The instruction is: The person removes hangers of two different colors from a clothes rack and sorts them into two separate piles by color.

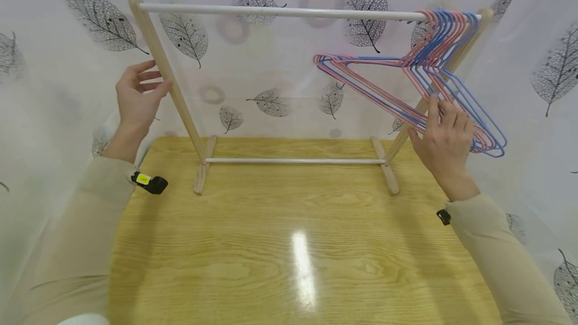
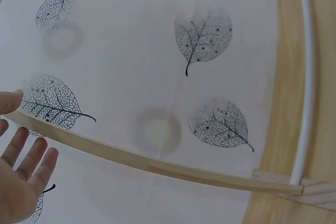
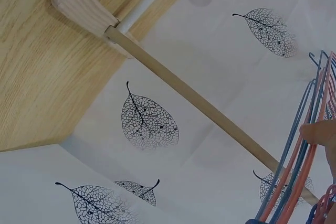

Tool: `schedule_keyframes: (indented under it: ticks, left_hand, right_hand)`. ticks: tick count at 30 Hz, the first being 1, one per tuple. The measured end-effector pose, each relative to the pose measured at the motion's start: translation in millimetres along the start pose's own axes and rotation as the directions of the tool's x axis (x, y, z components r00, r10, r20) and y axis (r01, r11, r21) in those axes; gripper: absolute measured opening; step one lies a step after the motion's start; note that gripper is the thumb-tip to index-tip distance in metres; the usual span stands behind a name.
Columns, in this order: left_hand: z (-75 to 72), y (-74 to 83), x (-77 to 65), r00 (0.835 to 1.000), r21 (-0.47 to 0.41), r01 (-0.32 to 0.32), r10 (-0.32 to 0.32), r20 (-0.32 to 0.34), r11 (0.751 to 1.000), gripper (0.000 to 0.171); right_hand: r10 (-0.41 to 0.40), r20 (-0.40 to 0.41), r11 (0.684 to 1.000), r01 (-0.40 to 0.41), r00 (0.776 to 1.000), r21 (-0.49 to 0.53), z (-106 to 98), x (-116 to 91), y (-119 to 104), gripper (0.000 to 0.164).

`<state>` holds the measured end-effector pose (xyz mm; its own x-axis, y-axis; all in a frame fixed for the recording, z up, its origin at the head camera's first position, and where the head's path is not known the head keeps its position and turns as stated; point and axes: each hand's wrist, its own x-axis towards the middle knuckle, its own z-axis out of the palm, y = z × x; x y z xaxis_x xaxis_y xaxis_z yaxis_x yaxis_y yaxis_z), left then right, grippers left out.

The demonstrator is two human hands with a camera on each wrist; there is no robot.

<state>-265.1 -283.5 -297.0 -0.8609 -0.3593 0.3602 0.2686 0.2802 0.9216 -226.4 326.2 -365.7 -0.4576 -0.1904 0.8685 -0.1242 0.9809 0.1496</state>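
A small wooden garment rack with a white top rail (image 1: 280, 11) stands at the back of the table. Pink and blue wire hangers (image 1: 361, 87) hang bunched at the rail's right end. My right hand (image 1: 444, 137) rests against their lower bars, fingers pointing upward; in the right wrist view its thumb (image 3: 317, 132) lies across the hangers (image 3: 291, 177). At the rack's other side, my left hand (image 1: 140, 97) is at the left wooden post (image 1: 173, 89), its thumb close against it. The left wrist view shows that hand's fingers (image 2: 34, 161) extended beside the post (image 2: 136, 156).
A white lower bar (image 1: 293, 161) joins the rack's two wooden feet (image 1: 205, 164). The feet stand on a wood-grain table (image 1: 248, 245) near its back edge. Behind hangs a pale leaf-printed sheet (image 1: 289, 74), which also covers both sides.
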Motion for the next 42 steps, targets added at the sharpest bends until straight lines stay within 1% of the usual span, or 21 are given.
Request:
schedule_keyframes:
  ticks: [5,10,12,17,19,22,26,28,36,42]
  left_hand:
    - [5.7,-0.6,2.7,1.000,-0.059,0.017,-0.017,-0.002,0.998,0.046]
    - [7.9,0.5,3.1,1.000,-0.065,0.031,-0.031,-0.004,0.997,0.046]
    - [8.4,1.0,3.0,1.000,-0.046,0.028,-0.028,-0.009,0.999,0.045]
    - [9.3,1.6,2.8,1.000,-0.008,0.019,-0.019,-0.019,1.000,0.044]
    - [9.5,1.4,2.8,0.999,-0.018,0.027,-0.027,-0.021,0.999,0.044]
    - [9.6,0.2,2.9,0.999,-0.001,0.028,-0.028,-0.024,1.000,0.044]
    - [9.8,-1.3,3.9,1.000,0.022,0.014,-0.014,-0.027,1.000,0.045]
    - [9.8,-1.3,4.1,1.000,0.017,0.012,-0.012,-0.027,1.000,0.045]
    - [10.0,0.9,2.8,1.000,0.029,0.009,-0.008,-0.030,1.000,0.043]
    - [10.6,-0.7,3.9,1.000,0.033,0.007,-0.006,-0.030,0.999,0.043]
  right_hand:
    - [0.010,0.012,1.000,-0.009,1.000,-0.022,0,0,4,0.074]
    - [-0.001,0.028,1.000,0.001,1.000,-0.025,-5,2,5,0.069]
    - [-0.009,0.022,1.000,0.009,1.000,-0.014,-8,4,4,0.067]
    - [-0.037,-0.001,0.998,0.037,0.999,0.044,-15,7,3,0.065]
    - [-0.054,0.001,0.997,0.054,0.999,0.064,-18,9,2,0.067]
    - [-0.081,0.003,0.993,0.081,0.997,0.088,-21,12,1,0.069]
    - [-0.112,-0.004,0.985,0.112,0.994,0.129,-25,17,-3,0.068]
    - [-0.123,-0.005,0.981,0.123,0.992,0.149,-27,19,-5,0.067]
    - [-0.133,-0.028,0.960,0.136,0.991,0.246,-30,29,-15,0.065]
    - [-0.118,-0.054,0.938,0.130,0.991,0.320,-33,35,-23,0.062]
